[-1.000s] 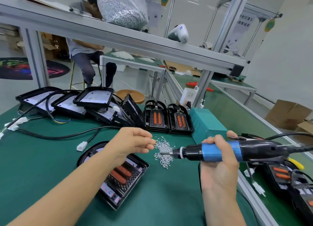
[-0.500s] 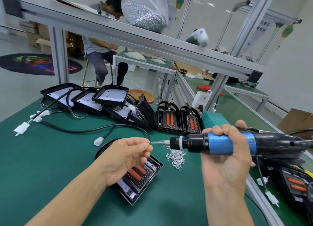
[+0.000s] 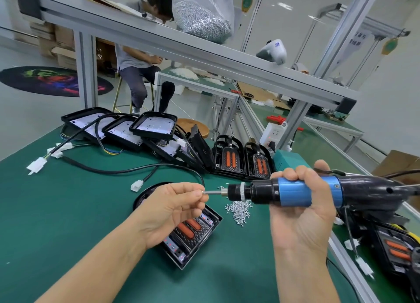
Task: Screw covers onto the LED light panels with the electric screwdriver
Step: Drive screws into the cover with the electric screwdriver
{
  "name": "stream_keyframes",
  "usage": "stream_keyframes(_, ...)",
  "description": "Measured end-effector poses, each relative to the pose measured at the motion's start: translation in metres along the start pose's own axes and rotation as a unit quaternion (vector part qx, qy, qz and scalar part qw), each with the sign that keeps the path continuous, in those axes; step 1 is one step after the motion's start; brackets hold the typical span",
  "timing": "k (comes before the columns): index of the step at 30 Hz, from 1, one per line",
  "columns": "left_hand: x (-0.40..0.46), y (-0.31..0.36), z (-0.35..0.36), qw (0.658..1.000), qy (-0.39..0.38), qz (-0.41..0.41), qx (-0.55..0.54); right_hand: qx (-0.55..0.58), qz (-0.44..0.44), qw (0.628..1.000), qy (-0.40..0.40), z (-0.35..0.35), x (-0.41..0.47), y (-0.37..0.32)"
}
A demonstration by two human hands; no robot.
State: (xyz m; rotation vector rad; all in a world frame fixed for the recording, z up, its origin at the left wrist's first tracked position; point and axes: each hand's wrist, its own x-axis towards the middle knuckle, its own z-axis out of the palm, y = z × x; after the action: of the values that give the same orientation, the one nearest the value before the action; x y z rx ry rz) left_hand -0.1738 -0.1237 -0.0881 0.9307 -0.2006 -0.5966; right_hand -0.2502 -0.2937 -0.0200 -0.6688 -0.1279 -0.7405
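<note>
The biggest change was at the electric screwdriver: a second earlier its bit pointed at the loose pile of screws on the green desk, and now it was lifted level, with the bit tip meeting the left hand. The right hand was wrapped fully around the blue barrel. The left hand, which before only came near with pinched fingers, now held a small screw between thumb and forefinger against the bit. I judged the screw was being loaded, so driving could come next.

The LED light panel lay on the desk under the left hand, partly hidden by it. More panels and black cables crowded the far side, and two finished units stood nearby. The left wrist covered the panel's corners, so it needed to move away first.
</note>
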Motion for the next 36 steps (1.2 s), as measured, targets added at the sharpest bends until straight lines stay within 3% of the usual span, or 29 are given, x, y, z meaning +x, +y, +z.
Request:
stream_keyframes(13, 0.001, 0.000, -0.003, 0.998, 0.029, 0.024, 0.042, 0.002, 0.009, 1.000, 0.001, -0.005, 0.003, 0.005)
stream_keyframes(17, 0.003, 0.001, -0.008, 0.982, 0.033, 0.041, 0.181, -0.008, 0.017, 1.000, -0.001, -0.009, 0.006, 0.010)
stream_keyframes(19, 0.006, 0.002, -0.013, 0.943, 0.056, 0.072, 0.321, -0.033, 0.019, 0.999, 0.005, -0.013, 0.008, 0.015)
stream_keyframes(22, 0.009, 0.002, -0.020, 0.822, 0.107, 0.138, 0.542, -0.089, 0.010, 0.996, 0.017, -0.020, 0.011, 0.022)
stream_keyframes(24, 0.007, -0.003, -0.016, 0.753, 0.117, 0.157, 0.628, -0.151, -0.009, 0.988, 0.017, -0.023, 0.012, 0.027)
stream_keyframes(28, 0.008, -0.023, -0.005, 0.753, 0.064, 0.163, 0.634, -0.216, -0.016, 0.976, 0.010, -0.028, 0.010, 0.037)
stream_keyframes(31, 0.014, -0.031, -0.006, 0.696, 0.078, 0.217, 0.680, -0.233, -0.017, 0.972, -0.006, -0.027, 0.009, 0.039)
stream_keyframes(36, 0.020, -0.037, -0.010, 0.671, 0.087, 0.229, 0.700, -0.241, -0.022, 0.970, -0.029, -0.025, 0.010, 0.038)
